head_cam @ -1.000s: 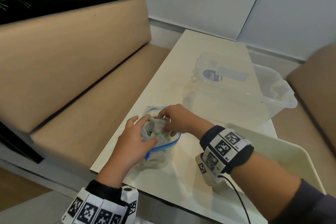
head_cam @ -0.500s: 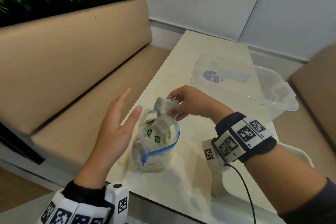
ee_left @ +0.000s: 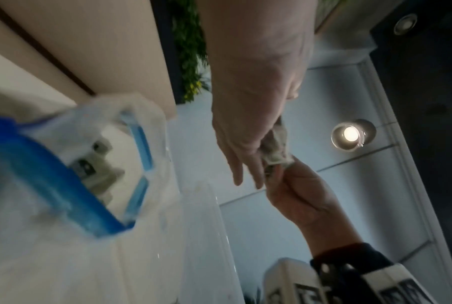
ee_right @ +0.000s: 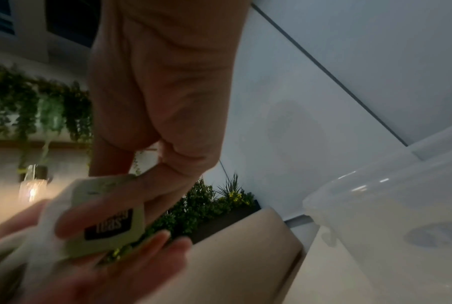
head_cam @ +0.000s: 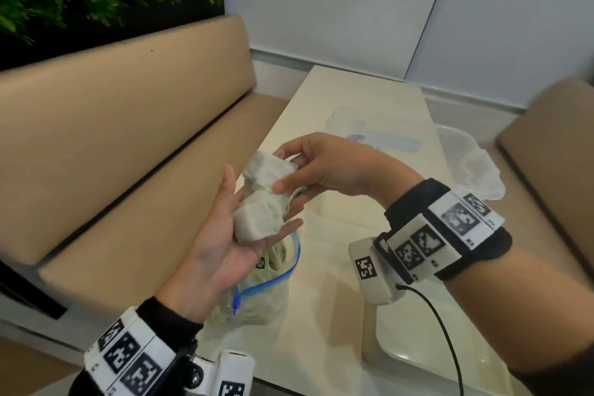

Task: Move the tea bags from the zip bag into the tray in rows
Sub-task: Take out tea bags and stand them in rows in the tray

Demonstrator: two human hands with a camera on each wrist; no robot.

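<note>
Tea bags [head_cam: 263, 199], soft white paper pouches bunched into a clump, sit at the centre of the head view, held between two hands above the zip bag [head_cam: 257, 292]. The right hand [head_cam: 328, 167] pinches the upper pouches between thumb and curled fingers [head_cam: 283, 151]; the left hand [head_cam: 221, 241], palm up with fingers loosely spread, cradles the lower ones. In the right wrist view a pale green square tag [ee_right: 108, 216] with a dark printed label lies against the fingertips. The zip bag, crinkled clear plastic with a blue seal strip, stands open-mouthed on the glossy cream desk [head_cam: 321, 331] just below the hands, more bags inside. A clear, rounded plastic tray [head_cam: 463, 157] rests at the upper right of the frame, well apart from the clump.
</note>
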